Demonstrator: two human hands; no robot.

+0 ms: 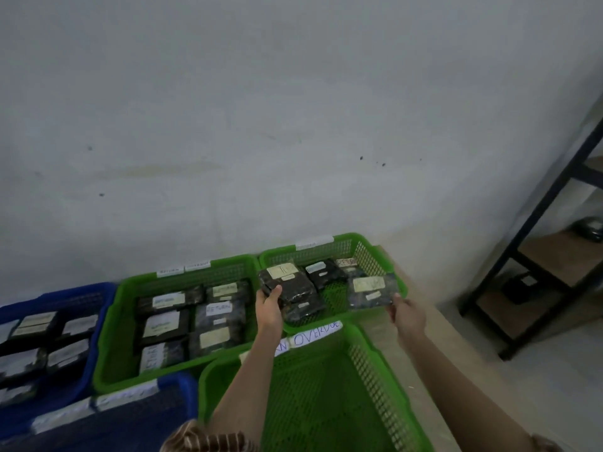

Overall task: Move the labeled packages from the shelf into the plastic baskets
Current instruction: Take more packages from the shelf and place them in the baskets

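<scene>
**Two packs over the far basket**

I am holding a dark pack in my left hand, fingers curling round its near left corner, thumb on top. It is lying on another pack inside the far green basket. My right hand is pinching the near right corner of a second pack, which is hanging just over that basket's right rim. More labeled packs are lying in the middle green basket and the blue basket. The near basket is showing an "OVERDUE" tag. The shelf is standing well apart on the right.
</scene>
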